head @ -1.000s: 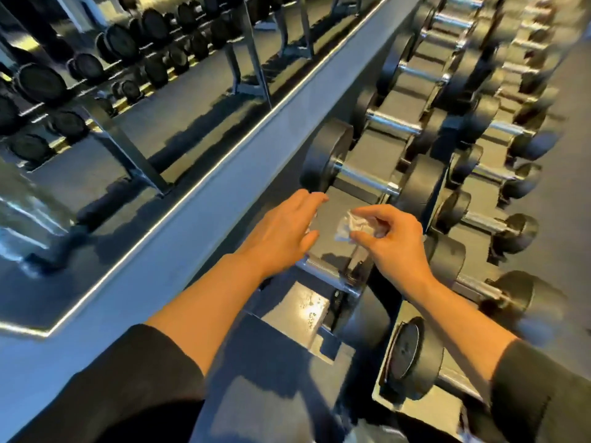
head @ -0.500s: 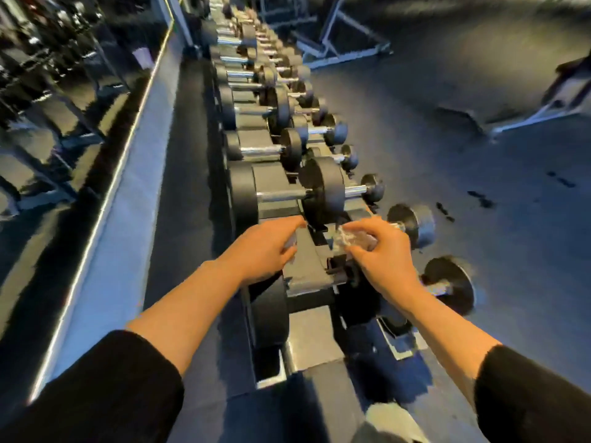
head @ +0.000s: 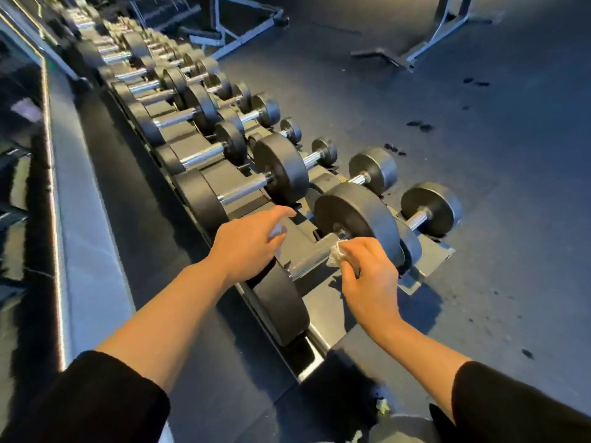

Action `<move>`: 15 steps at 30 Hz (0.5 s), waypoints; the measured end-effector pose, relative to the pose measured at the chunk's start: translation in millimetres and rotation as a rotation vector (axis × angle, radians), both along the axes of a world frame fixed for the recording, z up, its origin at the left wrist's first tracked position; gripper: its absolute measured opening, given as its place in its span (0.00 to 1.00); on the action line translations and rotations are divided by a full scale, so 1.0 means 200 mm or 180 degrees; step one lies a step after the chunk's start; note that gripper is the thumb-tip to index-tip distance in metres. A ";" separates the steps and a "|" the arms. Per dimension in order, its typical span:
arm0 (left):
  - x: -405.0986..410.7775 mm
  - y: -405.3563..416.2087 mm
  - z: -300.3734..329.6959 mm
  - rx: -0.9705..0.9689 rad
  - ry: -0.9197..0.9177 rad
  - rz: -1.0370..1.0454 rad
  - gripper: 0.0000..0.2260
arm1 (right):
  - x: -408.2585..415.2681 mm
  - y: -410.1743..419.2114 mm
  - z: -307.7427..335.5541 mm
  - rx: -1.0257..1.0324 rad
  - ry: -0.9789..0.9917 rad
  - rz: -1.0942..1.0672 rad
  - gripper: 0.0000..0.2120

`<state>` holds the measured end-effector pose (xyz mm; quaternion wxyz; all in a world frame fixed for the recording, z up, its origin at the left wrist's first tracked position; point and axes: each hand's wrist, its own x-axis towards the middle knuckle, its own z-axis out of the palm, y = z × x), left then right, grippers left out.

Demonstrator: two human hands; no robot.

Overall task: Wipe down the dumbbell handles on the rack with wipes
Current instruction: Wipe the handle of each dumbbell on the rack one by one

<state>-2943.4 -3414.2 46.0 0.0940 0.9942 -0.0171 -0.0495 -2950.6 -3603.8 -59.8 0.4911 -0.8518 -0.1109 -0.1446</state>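
A long dumbbell rack [head: 323, 310] runs from near me to the far upper left, loaded with black dumbbells with chrome handles. My right hand [head: 367, 276] pinches a crumpled white wipe [head: 334, 256] and holds it against the chrome handle [head: 307, 262] of the nearest large dumbbell [head: 358, 215], close to its right head. My left hand [head: 248, 244] lies over the rack cradle just left of that handle, fingers extended and relaxed. A pale patch shows under its fingers; what it is I cannot tell. The following dumbbell's handle [head: 243, 190] is bare.
Smaller dumbbells [head: 430, 207] sit on a lower tier to the right. A mirror wall [head: 19, 187] with a grey ledge [head: 86, 238] runs along the left. Metal bench frames [head: 425, 43] stand on the dark rubber floor [head: 479, 219] beyond.
My view has swung along the rack. My right hand has brought the wipe down onto the nearest dumbbell's handle. My left hand stays over the cradle beside it.
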 end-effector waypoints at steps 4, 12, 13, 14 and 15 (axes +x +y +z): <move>0.04 0.04 0.01 0.0134 0.0244 -0.0479 0.16 | 0.00 0.03 -0.04 -0.0213 0.0055 -0.0185 0.11; 0.09 0.10 -0.02 -0.0778 0.0818 -0.0849 0.14 | 0.00 0.20 -0.04 0.0286 0.0751 -0.0981 0.11; 0.08 0.10 -0.03 -0.1053 0.0898 -0.0770 0.13 | -0.01 0.22 -0.04 0.0434 0.0821 -0.1063 0.12; 0.08 0.09 -0.04 -0.1243 0.0967 -0.0707 0.13 | -0.02 0.23 -0.04 0.0564 0.0838 -0.1140 0.11; 0.09 0.09 -0.04 -0.1350 0.1010 -0.0681 0.13 | -0.02 0.24 -0.05 0.0679 0.0814 -0.1202 0.11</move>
